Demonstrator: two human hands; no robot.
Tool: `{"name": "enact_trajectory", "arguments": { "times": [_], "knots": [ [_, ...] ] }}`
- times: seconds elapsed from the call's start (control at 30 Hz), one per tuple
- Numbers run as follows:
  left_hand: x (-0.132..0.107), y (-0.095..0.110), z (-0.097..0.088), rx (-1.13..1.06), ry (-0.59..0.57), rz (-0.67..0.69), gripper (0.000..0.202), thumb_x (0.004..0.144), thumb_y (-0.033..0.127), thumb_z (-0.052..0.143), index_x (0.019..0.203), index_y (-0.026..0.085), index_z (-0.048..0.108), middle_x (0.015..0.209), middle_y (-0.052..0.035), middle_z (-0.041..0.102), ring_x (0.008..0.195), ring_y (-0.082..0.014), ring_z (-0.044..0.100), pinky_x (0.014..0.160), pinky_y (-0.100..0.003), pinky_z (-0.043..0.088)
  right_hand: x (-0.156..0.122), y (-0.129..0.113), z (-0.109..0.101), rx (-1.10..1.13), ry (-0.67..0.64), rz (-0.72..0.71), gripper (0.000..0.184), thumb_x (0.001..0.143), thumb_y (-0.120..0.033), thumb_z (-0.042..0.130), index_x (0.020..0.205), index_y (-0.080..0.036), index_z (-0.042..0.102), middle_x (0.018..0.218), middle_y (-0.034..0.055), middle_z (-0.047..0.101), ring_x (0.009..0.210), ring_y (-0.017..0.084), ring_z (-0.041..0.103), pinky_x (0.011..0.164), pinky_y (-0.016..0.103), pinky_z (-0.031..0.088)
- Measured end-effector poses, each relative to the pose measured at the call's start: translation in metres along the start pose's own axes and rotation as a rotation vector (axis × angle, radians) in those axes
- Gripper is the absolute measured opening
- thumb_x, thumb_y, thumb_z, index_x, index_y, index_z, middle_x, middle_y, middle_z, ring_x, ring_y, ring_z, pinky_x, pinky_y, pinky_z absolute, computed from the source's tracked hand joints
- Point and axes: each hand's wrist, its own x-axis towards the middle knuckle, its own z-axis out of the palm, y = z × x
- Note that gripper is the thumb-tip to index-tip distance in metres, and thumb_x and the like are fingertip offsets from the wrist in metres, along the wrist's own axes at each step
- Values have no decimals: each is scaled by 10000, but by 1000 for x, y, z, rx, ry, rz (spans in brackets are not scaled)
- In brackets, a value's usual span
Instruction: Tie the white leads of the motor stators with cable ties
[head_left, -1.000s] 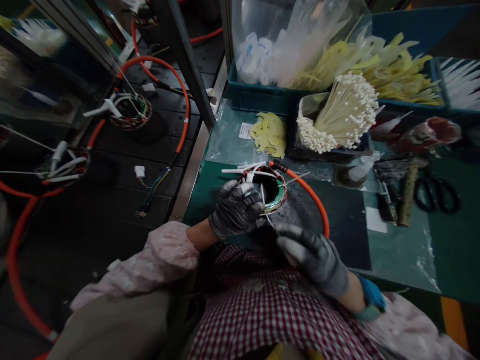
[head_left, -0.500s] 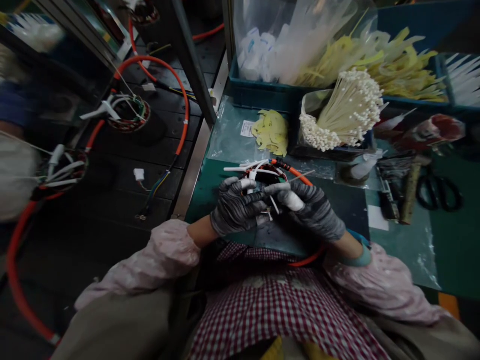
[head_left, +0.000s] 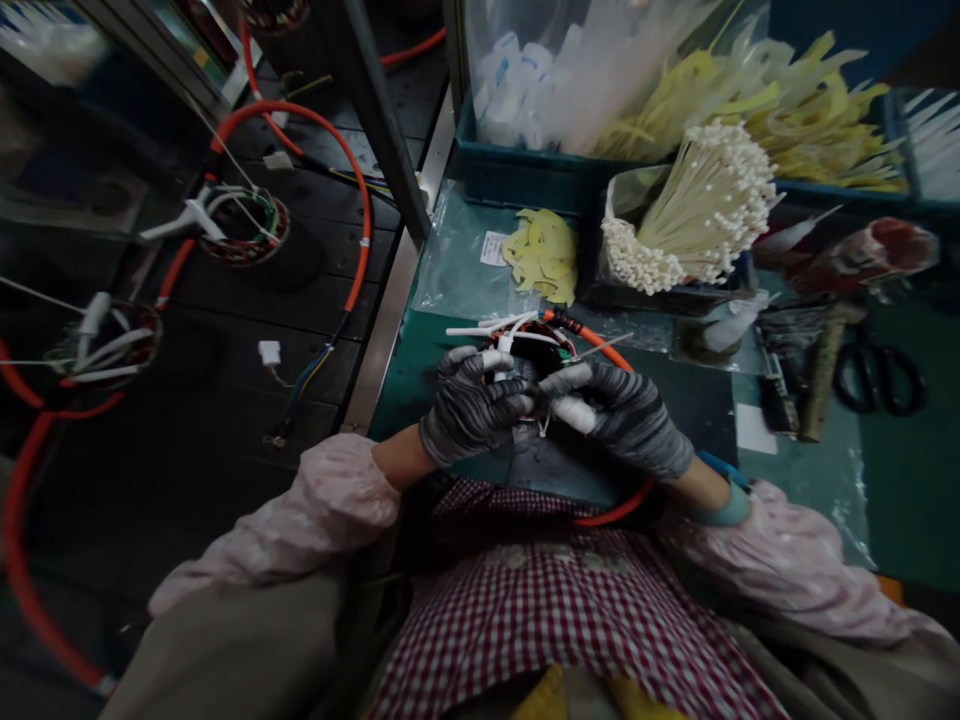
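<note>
A motor stator [head_left: 537,328] with copper windings and white sleeved leads stands on the bench in front of me, partly covered by my hands. My left hand [head_left: 476,405], in a grey striped glove, lies over its near left rim with fingers curled. My right hand [head_left: 619,410], gloved alike with white-wrapped fingertips, pinches at the near rim. The fingertips of both hands meet there, hiding what they hold. A small white tie end [head_left: 543,428] hangs just below them. An orange cable [head_left: 600,343] leaves the stator's far side, and a thin pale strand sticks out to the right.
More stators [head_left: 244,230] with orange cables sit on the dark slatted surface at left, beyond a metal post [head_left: 382,120]. Yellow insulation pieces [head_left: 541,255], a box of white cable ties [head_left: 686,215], a hammer [head_left: 821,375] and black-handled scissors [head_left: 881,380] lie around the bench.
My right fingertips have moved slightly left and closed in against my left fingertips. The white piece that showed between my hands is now mostly hidden. The arm at far left is no longer clearly visible.
</note>
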Motion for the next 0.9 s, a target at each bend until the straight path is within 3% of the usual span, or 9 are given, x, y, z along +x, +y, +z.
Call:
{"name": "enact_trajectory", "arguments": {
  "times": [0.13,0.23,0.3,0.43,0.6,0.7,0.8,0.9],
  "knots": [
    [4,3,-3,21,32,-3,212,996,544,734,1082,357,786,1094,52,797,1263,-209,588,1254,-394,205,-2,7,-1,-32,-34,-59,129,987,-273,747,1088,-257,825,1001,39,851,892,224,816,847,381,693],
    [8,4,-4,-5,27,-9,199,979,521,742,1079,352,770,1064,68,810,1253,-216,597,1261,-397,198,-9,16,0,-74,-152,-155,153,999,-368,745,1073,-272,838,1002,49,845,903,218,803,867,372,666],
    [9,5,-4,-41,41,-6,176,994,503,709,1044,340,750,1032,83,817,1227,-223,605,1263,-403,191,-18,21,3,-97,-188,-123,206,1004,-440,743,1097,-279,830,1026,52,842,920,222,795,870,375,652],
    [9,5,-3,-64,25,-8,157,995,484,691,1022,334,731,1029,78,812,1218,-235,603,1261,-425,184,-32,22,8,-124,-52,42,278,1019,-519,727,1120,-271,797,1010,48,828,893,228,774,840,379,641],
    [6,8,2,-104,31,-69,166,914,416,773,1051,338,724,1064,52,777,1241,-235,607,1267,-440,205,-23,6,15,-23,-282,-109,262,1087,-425,617,996,-253,792,964,29,826,882,186,766,855,325,634],
    [8,10,6,-89,112,-98,185,922,379,750,1097,329,715,1048,38,784,1201,-240,645,1267,-467,231,-2,3,31,-83,-80,-126,260,1067,-393,607,884,-270,743,882,20,774,846,194,739,840,348,646],
    [10,12,4,-114,88,-56,195,926,327,785,1093,332,685,993,64,812,1202,-246,673,1240,-511,289,17,6,44,-154,194,-123,208,1069,-370,527,970,-293,692,991,58,755,1013,249,733,1002,461,628],
    [2,19,-5,-78,40,-63,206,938,338,794,1107,335,675,1147,22,805,1259,-281,660,1156,-553,397,17,11,25,-233,503,-86,158,1084,-362,478,1073,-310,627,1057,57,729,1053,251,717,1045,495,613]
  ]
}}
